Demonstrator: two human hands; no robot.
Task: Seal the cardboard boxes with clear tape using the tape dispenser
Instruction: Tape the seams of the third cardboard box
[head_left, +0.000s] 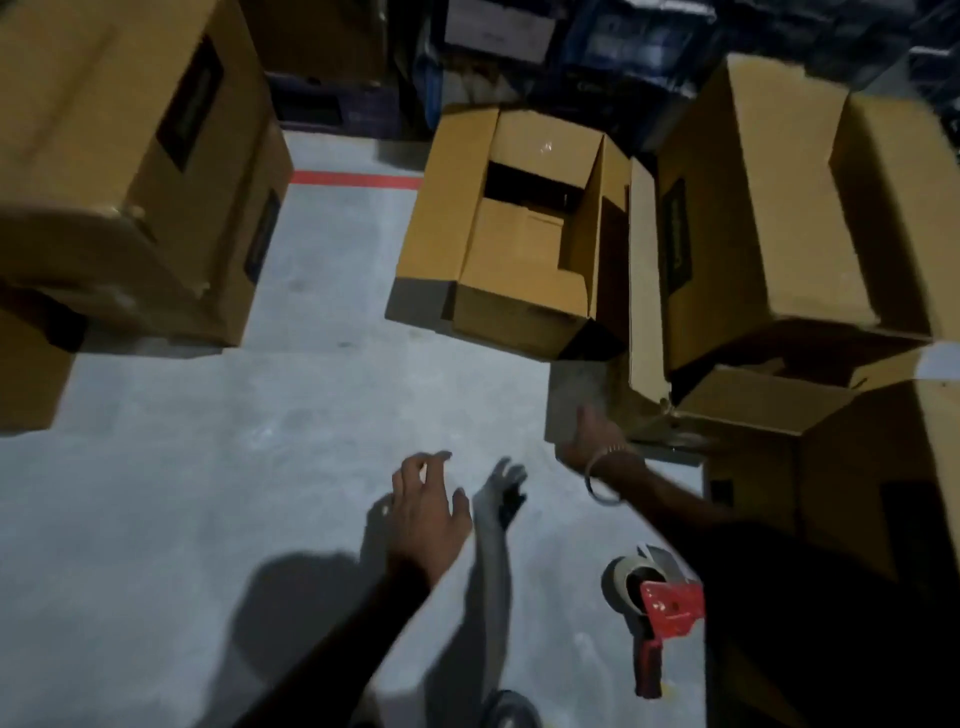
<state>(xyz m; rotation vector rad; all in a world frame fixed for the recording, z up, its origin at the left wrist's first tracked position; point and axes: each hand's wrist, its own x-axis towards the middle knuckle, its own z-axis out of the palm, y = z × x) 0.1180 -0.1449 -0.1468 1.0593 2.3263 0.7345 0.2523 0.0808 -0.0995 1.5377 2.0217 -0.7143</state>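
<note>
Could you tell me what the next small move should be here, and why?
Probably draw the open box closer. Its top flaps are still parted, so it looks unsealed, and both the left hand and the right hand are free and stretched forward, while the tape dispenser lies unheld on the floor near the right arm.

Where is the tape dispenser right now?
In the head view, the tape dispenser lies on the grey floor at lower right, in neither hand, below the right hand.

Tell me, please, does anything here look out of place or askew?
Yes: the tape dispenser lies on the floor, in neither hand, and the middle cardboard box sits tilted with flaps open.
</note>
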